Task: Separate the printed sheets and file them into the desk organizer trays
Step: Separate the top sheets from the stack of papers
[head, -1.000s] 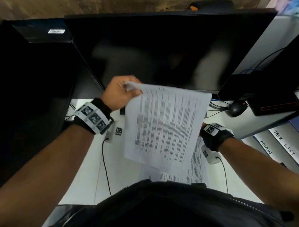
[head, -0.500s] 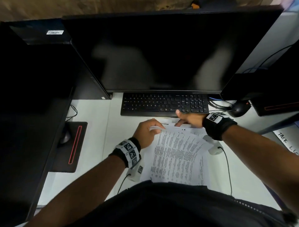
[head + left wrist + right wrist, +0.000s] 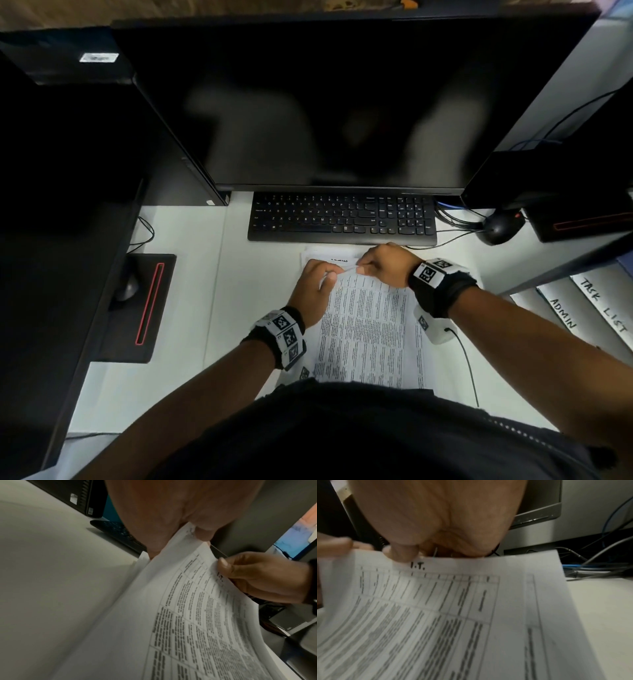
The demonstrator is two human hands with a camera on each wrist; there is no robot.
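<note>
A stack of printed sheets [image 3: 366,329] lies on the white desk in front of the keyboard. The top sheet [image 3: 453,608] is a table headed "I.T." in the right wrist view. My left hand [image 3: 317,284] pinches the top sheet's far left corner [image 3: 188,534]. My right hand [image 3: 383,265] pinches its far edge beside the heading, thumb [image 3: 402,553] on top. The far edge is lifted off the sheets below [image 3: 329,255]. Labelled organizer trays [image 3: 589,308], marked "ADMIN" and "TASK LIST", sit low at the right edge.
A black keyboard [image 3: 342,217] lies just beyond the sheets under a dark monitor [image 3: 342,102]. A mouse [image 3: 500,229] and cables sit at the right, another mouse [image 3: 126,287] on a black pad at the left. White desk [image 3: 253,291] shows left of the sheets.
My left hand brought a raised sheet down onto the stack. Both hands then came together at the stack's far edge and now pinch the top sheet.
</note>
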